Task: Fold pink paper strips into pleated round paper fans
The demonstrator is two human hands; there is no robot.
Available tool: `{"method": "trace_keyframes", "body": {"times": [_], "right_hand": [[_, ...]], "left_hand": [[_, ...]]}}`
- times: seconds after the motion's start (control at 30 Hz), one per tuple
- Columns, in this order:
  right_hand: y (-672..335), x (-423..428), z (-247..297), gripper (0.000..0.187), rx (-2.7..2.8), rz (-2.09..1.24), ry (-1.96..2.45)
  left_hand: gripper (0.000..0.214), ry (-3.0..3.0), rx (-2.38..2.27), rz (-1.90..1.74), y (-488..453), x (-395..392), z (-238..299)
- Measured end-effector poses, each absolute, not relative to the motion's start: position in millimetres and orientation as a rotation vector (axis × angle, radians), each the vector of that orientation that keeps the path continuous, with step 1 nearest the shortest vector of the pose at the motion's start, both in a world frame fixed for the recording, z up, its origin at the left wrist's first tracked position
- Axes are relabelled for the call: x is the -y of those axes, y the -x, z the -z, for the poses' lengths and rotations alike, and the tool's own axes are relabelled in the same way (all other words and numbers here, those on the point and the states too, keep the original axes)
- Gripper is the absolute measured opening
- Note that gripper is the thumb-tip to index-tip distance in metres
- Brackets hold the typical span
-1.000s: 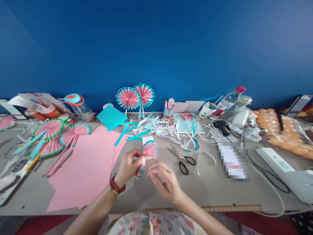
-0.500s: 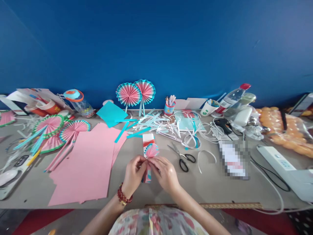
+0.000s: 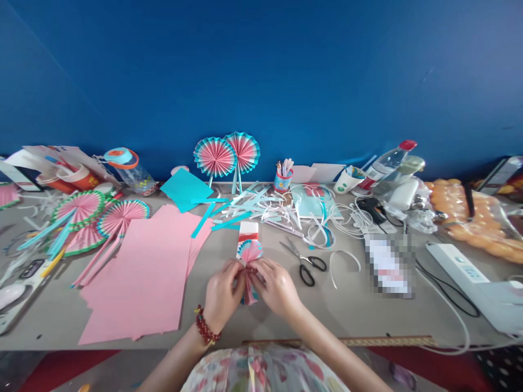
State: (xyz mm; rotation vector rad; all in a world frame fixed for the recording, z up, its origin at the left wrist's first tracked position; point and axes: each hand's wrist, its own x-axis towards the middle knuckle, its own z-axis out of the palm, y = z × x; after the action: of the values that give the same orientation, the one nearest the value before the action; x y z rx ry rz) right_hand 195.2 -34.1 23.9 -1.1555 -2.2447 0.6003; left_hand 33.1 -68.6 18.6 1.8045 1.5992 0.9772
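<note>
The fingertips of the person's left hand and right hand meet from either side on a small accordion-pleated piece of pink paper with blue edging, pinching it at its narrow waist just above the grey desk. A second ago the right hand hung apart and only the left one gripped the piece; now both grasp it. Its lower end, a narrow strip half a second ago, flares a little beneath the fingers, which suggests the folds are being worked on both sides of the waist. Just behind the upper pleats lies a slim white-and-red carton, its printing too small to read. To the left spread large pale-pink paper sheets; to the right rest black-handled metal scissors. Further back is a heap of white and blue paper strips, with two round pink-and-blue pleated paper fans upright behind it. The clear plastic bottle with a red cap bears a red label without legible words, the white paper cup shows green marks, and a pixelated patch on the right hides any writing there. No brand can be made out.
</note>
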Motion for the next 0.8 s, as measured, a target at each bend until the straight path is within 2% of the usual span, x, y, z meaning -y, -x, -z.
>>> {"method": "trace_keyframes", "body": {"times": [0.3, 0.47, 0.57, 0.8], "right_hand": [[-194.6, 28.1, -28.1, 0.032, 2.321, -0.675, 1.137], [-193.8, 26.9, -32.7, 0.040, 2.318, -0.760, 1.168], [-194.2, 25.9, -31.0, 0.047, 2.368, -0.768, 1.163], [-196.1, 20.3, -35.7, 0.044, 2.290, -0.728, 1.114]], "left_hand": [[0.016, -2.323, -1.697, -0.937, -23.6, 71.1, -12.1], [0.015, -2.479, -1.579, -0.986, -17.0, 68.5, -12.0], [0.015, -2.538, -1.392, -0.884, -11.2, 63.9, -12.1], [0.009, -2.370, -1.248, -0.800, -8.7, 54.1, -8.7]]}}
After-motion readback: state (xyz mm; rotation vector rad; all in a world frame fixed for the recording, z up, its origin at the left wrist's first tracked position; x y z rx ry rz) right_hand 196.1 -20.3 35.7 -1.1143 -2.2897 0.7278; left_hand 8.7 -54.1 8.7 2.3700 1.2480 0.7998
